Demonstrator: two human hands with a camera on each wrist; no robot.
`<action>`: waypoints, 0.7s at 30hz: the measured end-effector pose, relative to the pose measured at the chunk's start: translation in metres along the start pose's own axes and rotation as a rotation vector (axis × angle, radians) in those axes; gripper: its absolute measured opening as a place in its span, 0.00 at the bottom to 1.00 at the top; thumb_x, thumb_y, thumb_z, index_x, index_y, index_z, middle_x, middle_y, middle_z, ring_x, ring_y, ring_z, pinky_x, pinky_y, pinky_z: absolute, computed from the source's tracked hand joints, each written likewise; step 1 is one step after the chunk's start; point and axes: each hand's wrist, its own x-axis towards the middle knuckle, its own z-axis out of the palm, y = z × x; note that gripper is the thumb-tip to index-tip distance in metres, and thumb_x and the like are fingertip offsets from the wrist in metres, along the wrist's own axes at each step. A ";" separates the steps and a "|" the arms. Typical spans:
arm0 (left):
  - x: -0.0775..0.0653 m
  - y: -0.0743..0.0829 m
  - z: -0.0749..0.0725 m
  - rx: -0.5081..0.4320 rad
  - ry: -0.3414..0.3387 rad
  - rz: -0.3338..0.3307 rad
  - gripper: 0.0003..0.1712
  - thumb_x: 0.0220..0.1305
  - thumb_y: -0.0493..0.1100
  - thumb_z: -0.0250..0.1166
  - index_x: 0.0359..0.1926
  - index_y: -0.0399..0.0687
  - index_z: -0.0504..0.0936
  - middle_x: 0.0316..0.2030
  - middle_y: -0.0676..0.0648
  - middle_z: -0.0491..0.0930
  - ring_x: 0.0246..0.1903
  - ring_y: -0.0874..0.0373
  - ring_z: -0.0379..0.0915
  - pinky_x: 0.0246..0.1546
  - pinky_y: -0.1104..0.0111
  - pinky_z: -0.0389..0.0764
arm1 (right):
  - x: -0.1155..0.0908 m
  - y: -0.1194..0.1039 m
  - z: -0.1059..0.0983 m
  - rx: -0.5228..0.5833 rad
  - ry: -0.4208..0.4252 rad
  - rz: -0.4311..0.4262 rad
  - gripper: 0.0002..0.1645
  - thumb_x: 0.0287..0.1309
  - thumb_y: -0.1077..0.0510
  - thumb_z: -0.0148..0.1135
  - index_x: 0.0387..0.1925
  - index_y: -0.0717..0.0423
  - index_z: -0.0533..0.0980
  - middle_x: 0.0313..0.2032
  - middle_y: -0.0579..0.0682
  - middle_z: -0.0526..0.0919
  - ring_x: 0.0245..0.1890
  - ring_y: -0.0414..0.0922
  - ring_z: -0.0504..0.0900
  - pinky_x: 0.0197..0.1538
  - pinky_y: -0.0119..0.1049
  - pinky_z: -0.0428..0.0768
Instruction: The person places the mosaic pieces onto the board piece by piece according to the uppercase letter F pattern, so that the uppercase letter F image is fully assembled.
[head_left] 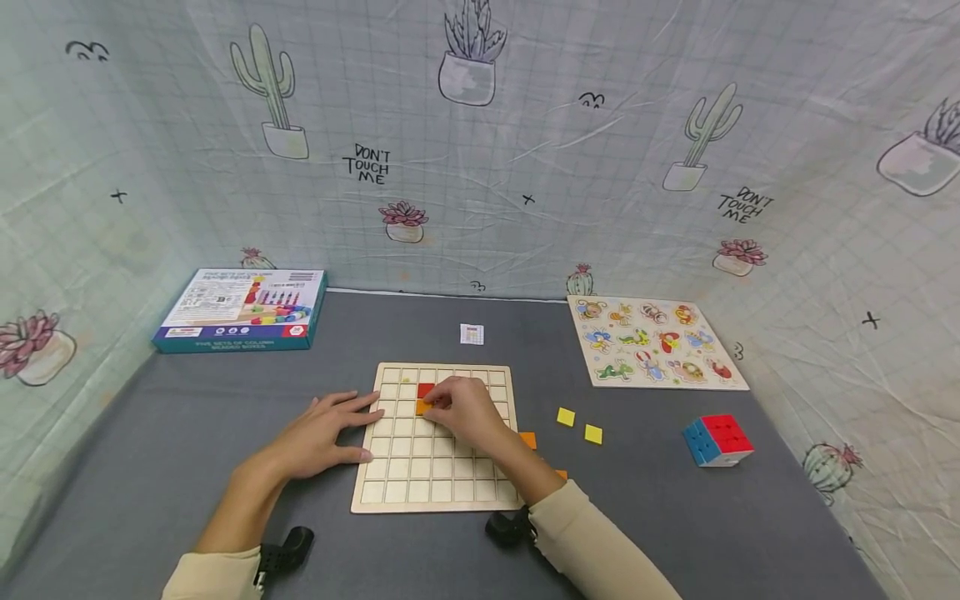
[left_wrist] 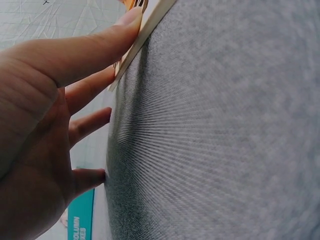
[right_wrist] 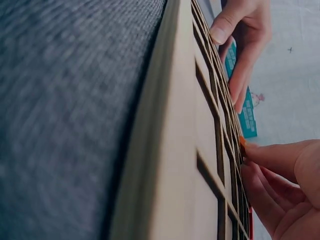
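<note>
A square wooden grid board (head_left: 408, 468) lies on the grey table. My left hand (head_left: 318, 435) is spread at its left side, thumb and fingertips touching the edge; the left wrist view shows the thumb (left_wrist: 100, 55) against the rim. Over the upper middle of the grid, my right hand (head_left: 471, 412) pinches an orange square tile (head_left: 422, 407) with thumb and fingertips, down at a grid cell. Directly above that tile a red square tile (head_left: 425, 390) sits in its cell. In the right wrist view the orange tile (right_wrist: 242, 140) shows only as a sliver at the fingertips.
Two yellow tiles (head_left: 566, 417) lie right of the board, and orange tiles (head_left: 528, 439) show partly behind my right forearm. A puzzle cube (head_left: 717, 440), an insect picture board (head_left: 658, 343), a small printed card (head_left: 472, 334) and a teal box (head_left: 242, 310) stand farther out.
</note>
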 end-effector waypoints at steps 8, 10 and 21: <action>0.000 0.001 0.000 -0.001 0.004 0.007 0.39 0.59 0.59 0.73 0.69 0.50 0.77 0.76 0.44 0.66 0.75 0.33 0.55 0.69 0.23 0.46 | 0.000 -0.003 0.001 -0.008 -0.003 0.021 0.09 0.57 0.58 0.75 0.40 0.54 0.88 0.39 0.47 0.87 0.33 0.36 0.80 0.39 0.24 0.78; 0.000 0.001 0.000 -0.004 0.001 0.002 0.39 0.59 0.58 0.73 0.68 0.50 0.77 0.76 0.44 0.66 0.76 0.33 0.55 0.69 0.23 0.46 | -0.001 -0.003 0.001 -0.007 -0.003 0.022 0.09 0.57 0.58 0.75 0.40 0.54 0.89 0.39 0.47 0.87 0.33 0.36 0.80 0.39 0.25 0.78; -0.001 0.003 -0.001 -0.002 0.008 0.008 0.39 0.59 0.60 0.72 0.69 0.51 0.77 0.76 0.44 0.66 0.75 0.33 0.56 0.69 0.23 0.48 | -0.001 -0.002 0.004 -0.025 0.019 -0.004 0.09 0.56 0.59 0.76 0.40 0.54 0.89 0.37 0.47 0.87 0.32 0.36 0.79 0.38 0.24 0.77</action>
